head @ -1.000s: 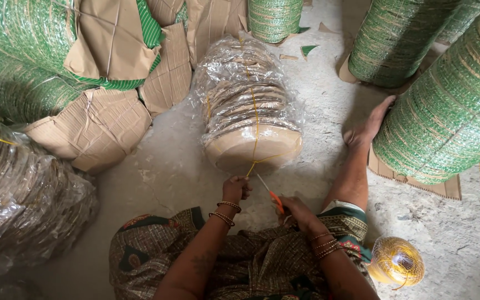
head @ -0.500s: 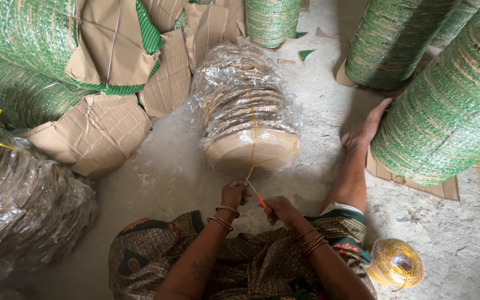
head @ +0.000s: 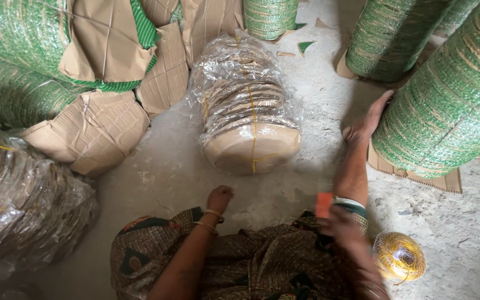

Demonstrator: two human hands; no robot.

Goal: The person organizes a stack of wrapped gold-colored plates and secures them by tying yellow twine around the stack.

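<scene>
Wrapped stack (head: pixel 249 111) ahead of hands (head: pixel 219 198), untouched

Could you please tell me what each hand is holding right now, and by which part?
The right hand, blurred, grips a small orange tool by its lower end; the left hand is a closed fist, contents indiscernible.

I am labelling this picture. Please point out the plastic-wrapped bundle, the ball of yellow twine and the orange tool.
plastic-wrapped bundle (head: pixel 251 145), head view, its round front face.
ball of yellow twine (head: pixel 398 256), head view, its middle.
orange tool (head: pixel 323 204), head view, its handle.
</scene>
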